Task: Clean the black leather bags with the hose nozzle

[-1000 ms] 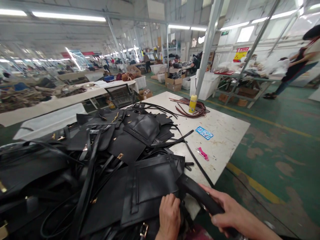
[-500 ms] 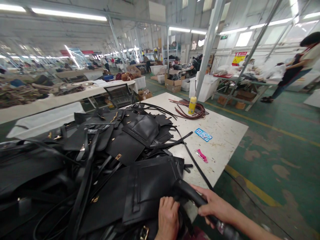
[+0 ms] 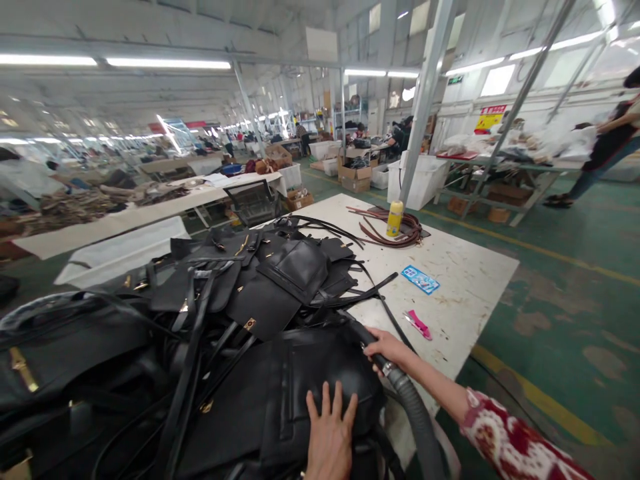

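Note:
A black leather bag (image 3: 325, 360) lies flat at the near edge of a pile of black bags (image 3: 265, 293). My left hand (image 3: 330, 430) rests on its lower part with the fingers spread. To the right, my right hand (image 3: 387, 350) is wrapped round a black nozzle (image 3: 361, 333) joined to a ribbed grey hose (image 3: 417, 410). The nozzle's tip is at the bag's upper right edge; its very end is hard to make out against the black leather.
On the white table (image 3: 465, 273) are a pink cutter (image 3: 419, 325), a blue packet (image 3: 421, 279), a yellow bottle (image 3: 395, 220) and coiled brown straps (image 3: 367, 230). A metal post (image 3: 425, 100) rises behind. A person (image 3: 610, 140) stands at far right.
My left hand has gone from curled to spread flat on the bag. My right hand has moved up and left with the nozzle, and the hose now shows. The bag's surface looks fuller.

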`<state>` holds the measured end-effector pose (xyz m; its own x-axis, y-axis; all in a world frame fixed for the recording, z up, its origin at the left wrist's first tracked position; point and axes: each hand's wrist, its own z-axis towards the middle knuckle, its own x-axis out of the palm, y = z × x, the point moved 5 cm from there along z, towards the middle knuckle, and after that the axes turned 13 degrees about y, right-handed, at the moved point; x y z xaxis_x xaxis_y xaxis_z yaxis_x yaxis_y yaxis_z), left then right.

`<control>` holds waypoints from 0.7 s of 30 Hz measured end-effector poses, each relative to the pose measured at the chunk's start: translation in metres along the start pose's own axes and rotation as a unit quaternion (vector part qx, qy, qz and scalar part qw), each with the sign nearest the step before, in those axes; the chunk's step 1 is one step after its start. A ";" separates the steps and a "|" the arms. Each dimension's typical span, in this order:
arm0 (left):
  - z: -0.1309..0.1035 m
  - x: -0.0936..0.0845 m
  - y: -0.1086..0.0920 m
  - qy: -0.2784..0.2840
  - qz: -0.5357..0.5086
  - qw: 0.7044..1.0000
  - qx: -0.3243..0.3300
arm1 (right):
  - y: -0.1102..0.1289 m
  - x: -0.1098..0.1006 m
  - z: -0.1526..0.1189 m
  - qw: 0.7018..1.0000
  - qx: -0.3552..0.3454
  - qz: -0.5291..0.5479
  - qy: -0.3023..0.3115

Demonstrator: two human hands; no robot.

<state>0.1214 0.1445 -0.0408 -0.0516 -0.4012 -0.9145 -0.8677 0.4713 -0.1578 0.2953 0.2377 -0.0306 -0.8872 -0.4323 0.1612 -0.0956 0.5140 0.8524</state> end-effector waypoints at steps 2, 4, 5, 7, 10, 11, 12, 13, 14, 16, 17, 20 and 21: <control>-0.002 -0.004 -0.002 0.001 -0.007 1.000 -0.006 | 0.012 0.002 0.016 1.000 -0.005 -0.016 -0.001; -0.005 -0.008 -0.005 -0.007 -0.020 1.000 -0.007 | 0.022 0.005 0.022 0.999 -0.017 -0.029 -0.002; -0.007 -0.010 -0.007 -0.013 -0.028 1.000 -0.008 | 0.027 0.006 0.021 0.999 -0.025 -0.033 -0.002; -0.010 -0.014 -0.011 -0.029 -0.048 0.998 -0.010 | 0.032 0.008 0.011 0.999 -0.038 -0.038 -0.002; -0.012 -0.027 -0.014 -0.064 -0.134 0.989 0.008 | 0.031 0.008 -0.020 0.998 -0.049 -0.041 -0.010; -0.012 -0.035 -0.011 -0.081 -0.189 0.979 0.014 | 0.030 0.008 -0.032 0.998 -0.051 -0.040 -0.016; -0.012 -0.046 -0.006 -0.097 -0.245 0.964 0.018 | 0.029 0.007 -0.045 0.998 -0.054 -0.038 -0.023; -0.011 -0.057 0.003 -0.112 -0.295 0.949 0.016 | 0.027 0.007 -0.058 0.997 -0.057 -0.033 -0.031; -0.010 -0.071 0.013 -0.125 -0.329 0.936 0.011 | 0.026 0.007 -0.071 0.997 -0.059 -0.028 -0.039; -0.009 -0.100 0.036 -0.122 -0.375 0.919 0.011 | 0.024 0.007 -0.095 0.996 -0.064 -0.014 -0.054; -0.009 -0.113 0.046 -0.100 -0.407 0.908 0.019 | 0.024 0.007 -0.106 0.996 -0.067 -0.004 -0.060; -0.012 -0.133 0.065 0.021 -0.590 0.807 0.032 | 0.026 0.012 -0.135 0.993 -0.094 0.018 -0.064; -0.014 -0.133 0.067 0.050 -0.650 0.758 0.024 | 0.027 0.016 -0.143 0.992 -0.108 0.025 -0.060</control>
<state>0.0633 0.2179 0.0753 0.7924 -0.6073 0.0568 -0.1993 -0.3458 -0.9169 0.3433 0.1388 0.0660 -0.9373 -0.3119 0.1558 0.0366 0.3564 0.9336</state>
